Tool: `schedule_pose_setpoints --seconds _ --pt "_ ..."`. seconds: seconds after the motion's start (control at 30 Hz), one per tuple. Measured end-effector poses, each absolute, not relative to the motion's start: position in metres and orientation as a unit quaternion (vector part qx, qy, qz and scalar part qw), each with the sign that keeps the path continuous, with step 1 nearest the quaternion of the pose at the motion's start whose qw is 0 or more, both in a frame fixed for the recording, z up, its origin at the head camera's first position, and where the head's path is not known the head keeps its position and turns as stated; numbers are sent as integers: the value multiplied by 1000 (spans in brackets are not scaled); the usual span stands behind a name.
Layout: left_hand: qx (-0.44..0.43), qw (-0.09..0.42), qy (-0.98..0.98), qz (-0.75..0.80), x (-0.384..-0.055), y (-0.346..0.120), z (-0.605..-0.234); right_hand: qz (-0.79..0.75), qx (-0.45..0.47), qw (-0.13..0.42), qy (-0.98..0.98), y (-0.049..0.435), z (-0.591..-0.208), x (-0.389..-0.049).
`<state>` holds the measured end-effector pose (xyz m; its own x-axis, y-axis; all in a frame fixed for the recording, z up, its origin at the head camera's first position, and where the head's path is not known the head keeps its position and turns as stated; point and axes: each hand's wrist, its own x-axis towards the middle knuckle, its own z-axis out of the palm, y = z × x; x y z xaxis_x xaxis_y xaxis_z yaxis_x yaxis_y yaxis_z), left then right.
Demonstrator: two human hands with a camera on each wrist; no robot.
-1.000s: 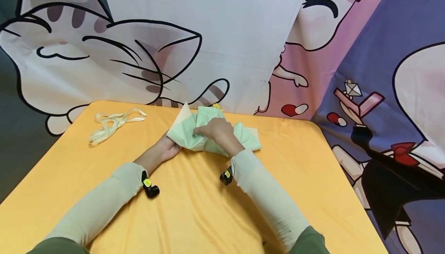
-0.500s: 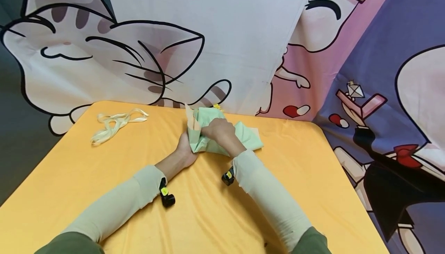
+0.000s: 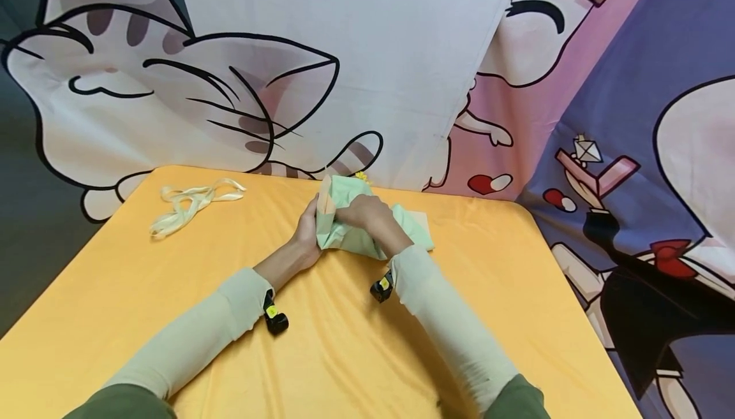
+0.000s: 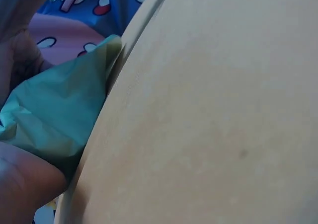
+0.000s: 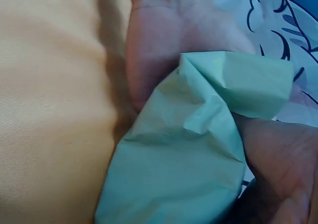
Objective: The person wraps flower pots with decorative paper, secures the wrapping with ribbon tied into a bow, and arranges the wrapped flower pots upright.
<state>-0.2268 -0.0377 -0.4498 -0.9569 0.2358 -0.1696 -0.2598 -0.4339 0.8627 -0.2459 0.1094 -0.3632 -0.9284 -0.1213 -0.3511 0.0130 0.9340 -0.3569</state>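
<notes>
A crumpled piece of mint-green wrapping paper (image 3: 356,240) with a cream inner side is folded into a bundle at the table's far middle. Small yellow flowers (image 3: 362,177) peek out behind its top edge. My left hand (image 3: 304,237) lies flat along the bundle's left side, its fingers pointing up and pressing the folded edge inward. From above, my right hand (image 3: 367,215) grips the middle of the paper with curled fingers. In the right wrist view the left palm (image 5: 159,50) sits against the green paper (image 5: 174,154). What the paper encloses is hidden.
A loose pale-yellow ribbon (image 3: 192,205) lies at the table's far left. Yellow cloth covers the table (image 3: 321,342). Behind it hangs a printed cartoon backdrop (image 3: 402,55), close to the table's back edge.
My left hand has moved right and turned upright, folding the paper's left flap in toward the middle. My right hand keeps its grip at nearly the same place.
</notes>
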Motion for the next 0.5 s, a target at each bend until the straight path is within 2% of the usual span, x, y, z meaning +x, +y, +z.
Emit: schedule_pose_setpoints --seconds 0.1,0.3,0.5 --pt "-24 150 508 848 -229 -37 -449 -213 -28 241 947 114 -355 -250" --pt "5 166 544 823 -231 -39 -451 -355 43 365 860 125 -345 -259" --pt "48 195 648 735 -233 -39 -441 -393 46 396 829 139 -338 -264"
